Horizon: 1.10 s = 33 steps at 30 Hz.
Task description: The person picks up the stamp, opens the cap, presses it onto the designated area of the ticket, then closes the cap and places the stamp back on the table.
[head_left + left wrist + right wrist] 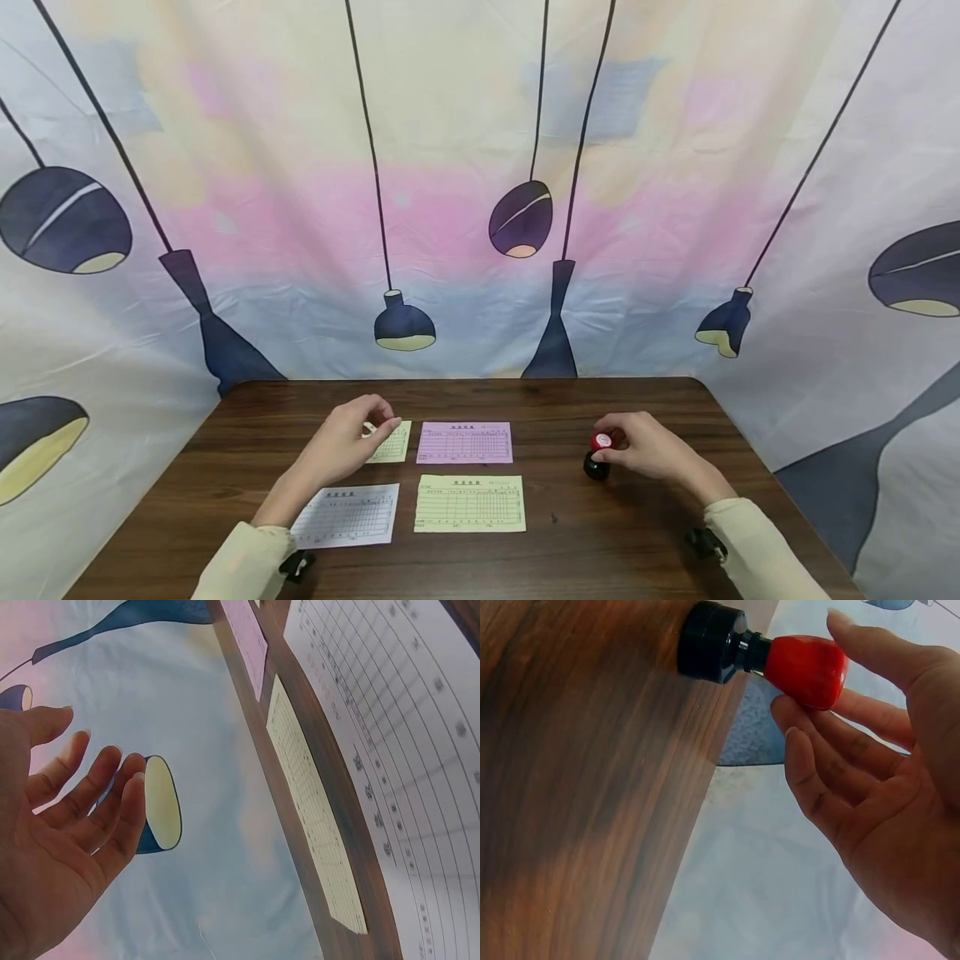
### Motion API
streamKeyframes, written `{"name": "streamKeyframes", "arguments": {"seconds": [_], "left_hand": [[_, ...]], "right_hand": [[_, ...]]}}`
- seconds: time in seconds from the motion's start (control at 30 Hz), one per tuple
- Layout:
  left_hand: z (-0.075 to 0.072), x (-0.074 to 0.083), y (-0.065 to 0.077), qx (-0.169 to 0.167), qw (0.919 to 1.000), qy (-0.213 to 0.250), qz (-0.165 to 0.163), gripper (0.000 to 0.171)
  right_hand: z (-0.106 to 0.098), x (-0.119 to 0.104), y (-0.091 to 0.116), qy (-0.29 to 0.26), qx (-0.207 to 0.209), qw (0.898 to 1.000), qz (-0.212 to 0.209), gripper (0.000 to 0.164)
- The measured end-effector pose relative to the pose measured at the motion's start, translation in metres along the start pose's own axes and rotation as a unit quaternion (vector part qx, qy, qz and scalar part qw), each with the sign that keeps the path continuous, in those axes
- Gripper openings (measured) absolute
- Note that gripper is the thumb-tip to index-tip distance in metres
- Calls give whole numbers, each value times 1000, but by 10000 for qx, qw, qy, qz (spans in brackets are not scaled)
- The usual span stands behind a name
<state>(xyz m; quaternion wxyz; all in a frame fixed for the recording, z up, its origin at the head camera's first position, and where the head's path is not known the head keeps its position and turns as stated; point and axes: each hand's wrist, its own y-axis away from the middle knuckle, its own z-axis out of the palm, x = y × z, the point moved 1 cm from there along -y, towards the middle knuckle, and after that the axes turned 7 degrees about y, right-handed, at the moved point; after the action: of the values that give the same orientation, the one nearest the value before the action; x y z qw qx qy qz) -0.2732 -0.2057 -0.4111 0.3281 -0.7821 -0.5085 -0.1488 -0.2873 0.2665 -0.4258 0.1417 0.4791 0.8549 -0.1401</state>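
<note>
On the right side of the table stands a stamp (806, 669) with a glossy red handle and a black base. My right hand (647, 447) has its thumb and fingers around that red handle; part of the index finger is hidden behind it. The base is low at the tabletop. My left hand (347, 440) holds nothing and hovers with loosely bent fingers above the left-hand slips. It covers part of a small pale green slip (392, 443) and a corner of a white slip (358, 515).
A pink slip (465, 442) and a larger yellow-green slip (470, 504) lie mid-table, all printed with grids. The brown wooden table (555, 562) ends at a curtain (465, 333) painted with lamps.
</note>
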Motion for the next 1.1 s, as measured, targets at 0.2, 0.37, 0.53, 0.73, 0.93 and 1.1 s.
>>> {"name": "streamKeyframes", "arguments": {"seconds": [0.2, 0.37, 0.53, 0.73, 0.93, 1.1], "left_hand": [[5, 12, -1, -62, 9990, 428, 100, 5], [8, 24, 0, -238, 9969, 749, 98, 6], [17, 32, -5, -369, 9956, 845, 182, 14], [32, 40, -10, -439, 9931, 1063, 218, 22], [45, 50, -14, -640, 9881, 1372, 275, 28], [55, 58, -17, -774, 9842, 1559, 338, 29]], "right_hand": [[1, 1, -1, -2, 8, 10000, -81, 38], [2, 1, 0, -12, -64, 9999, -91, 34], [3, 0, 0, -67, 17, 10000, -23, 31], [0, -6, -3, -203, 230, 9995, -16, 30], [-4, -14, -4, -519, 437, 9976, 110, 29], [-4, -18, -3, -975, 560, 9936, 129, 33]]}}
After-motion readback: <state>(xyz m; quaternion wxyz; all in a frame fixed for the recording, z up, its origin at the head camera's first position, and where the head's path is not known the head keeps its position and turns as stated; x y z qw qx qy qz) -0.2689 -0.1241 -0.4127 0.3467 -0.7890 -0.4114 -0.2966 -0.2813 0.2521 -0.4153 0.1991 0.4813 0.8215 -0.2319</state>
